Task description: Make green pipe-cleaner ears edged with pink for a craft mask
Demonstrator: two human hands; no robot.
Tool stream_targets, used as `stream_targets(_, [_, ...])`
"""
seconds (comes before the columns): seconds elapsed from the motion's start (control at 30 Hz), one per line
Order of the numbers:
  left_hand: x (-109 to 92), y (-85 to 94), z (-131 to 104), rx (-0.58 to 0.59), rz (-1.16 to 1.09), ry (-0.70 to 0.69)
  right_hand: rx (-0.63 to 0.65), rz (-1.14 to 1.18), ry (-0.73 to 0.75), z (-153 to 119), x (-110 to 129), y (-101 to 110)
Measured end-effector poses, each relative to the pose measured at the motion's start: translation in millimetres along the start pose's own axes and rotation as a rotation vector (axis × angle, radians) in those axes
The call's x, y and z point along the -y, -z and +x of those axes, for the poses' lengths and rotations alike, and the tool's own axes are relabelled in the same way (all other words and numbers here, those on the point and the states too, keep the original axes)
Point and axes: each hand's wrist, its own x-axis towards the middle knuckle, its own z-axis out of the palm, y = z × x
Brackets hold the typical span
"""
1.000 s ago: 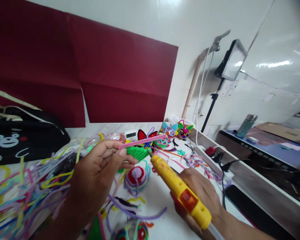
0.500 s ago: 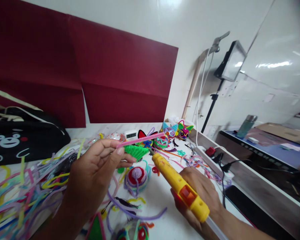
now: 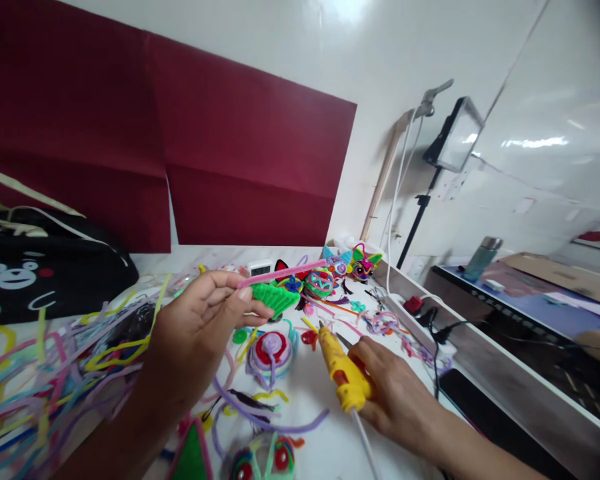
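Observation:
Between its thumb and fingers, my left hand pinches a green triangle of ridged pipe cleaner. A pink pipe cleaner runs along the triangle's upper edge, its free end pointing right. My right hand is wrapped round a yellow hot glue gun, whose nozzle points up and away, low over the table and apart from the triangle. Below the triangle lies a round coiled piece in red and purple. A green triangle with a pink border sits at the bottom edge, partly cut off.
Loose pipe cleaners cover the left side, before a black bag. Colourful finished pieces stand at the back beside a small digital timer. On the right are a power strip, a dark phone and a lamp.
My right hand has drawn the glue gun down and away from the green triangle, tilting it more upright. The left hand keeps its hold with little movement.

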Motion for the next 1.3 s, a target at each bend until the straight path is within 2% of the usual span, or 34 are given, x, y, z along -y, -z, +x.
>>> stream_targets(0.2, [3, 1.8, -3, 0.087, -0.044, 0.053, 0.166, -0.085, -0.110, -3, -16, -34])
stream_targets(0.27, [4, 1.8, -3, 0.104, -0.051, 0.060, 0.213, -0.126, -0.115, -3, -18, -33])
stream_targets(0.33, [7, 1.4, -3, 0.123, -0.057, 0.067, 0.219, -0.126, -0.069, -2, -16, -19])
stream_targets(0.37, [9, 1.1, -3, 0.134, -0.055, 0.069, 0.189, -0.094, -0.021, -1, -12, -7])
stream_targets(0.4, [11, 0.7, -2, 0.145, -0.050, 0.071, 0.102, -0.030, 0.052, 1, -7, 6])
stream_targets(0.47, [16, -0.1, -2, 0.166, -0.029, 0.075, -0.175, 0.088, 0.170, 8, 8, 34])
stream_targets(0.53, [20, -0.9, -2, 0.191, 0.001, 0.088, -0.447, 0.113, 0.245, 19, 27, 55])
stream_targets(0.6, [23, -1.3, -2, 0.210, 0.032, 0.096, -0.586, 0.079, 0.336, 33, 44, 64])
stream_targets(0.7, [24, -1.3, -3, 0.228, 0.063, 0.087, -0.556, 0.098, 0.395, 51, 56, 60])
stream_targets(0.8, [24, -1.2, -3, 0.235, 0.079, 0.082, -0.581, 0.137, 0.400, 60, 54, 49])
stream_targets(1.0, [23, -4.7, -1, 0.210, 0.072, 0.100, -0.611, 0.269, 0.355, 60, 48, 40])
stream_targets(1.3, [21, -7.7, -1, 0.133, 0.019, 0.133, -0.549, 0.411, 0.267, 63, 41, 23])
